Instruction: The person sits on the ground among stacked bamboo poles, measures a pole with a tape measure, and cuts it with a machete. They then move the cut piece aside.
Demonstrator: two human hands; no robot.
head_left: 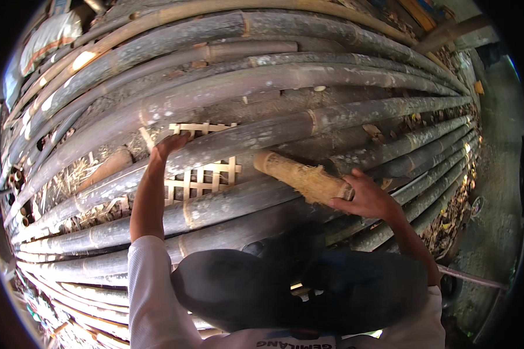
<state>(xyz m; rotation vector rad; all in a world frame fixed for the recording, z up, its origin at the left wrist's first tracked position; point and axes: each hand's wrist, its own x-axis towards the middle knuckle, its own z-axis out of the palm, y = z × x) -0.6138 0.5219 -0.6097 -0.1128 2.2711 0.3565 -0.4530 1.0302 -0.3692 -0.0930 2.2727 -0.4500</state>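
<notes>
My right hand point(364, 196) is closed round the near right end of a short, thick piece of bamboo point(300, 175). Its pale surface is frayed into loose fibres along the middle. The piece slants up to the left above the dark poles. On the left, my left hand point(172, 143) reaches to the far side of a long bamboo pole point(256, 132), beside the upper part of a lattice of flat pale strips point(201, 179). Its fingers bend downward and are partly hidden, so their grip does not show. The pole crosses over the middle of the lattice.
Several long bamboo poles point(355, 113) run from left to right across the ground. Dry leaves point(372, 131) and pale shavings point(70, 168) lie between them. A white sack point(51, 41) stands far left. Along the right runs a grey floor point(498, 145). My dark-clothed knees point(233, 288) are close below.
</notes>
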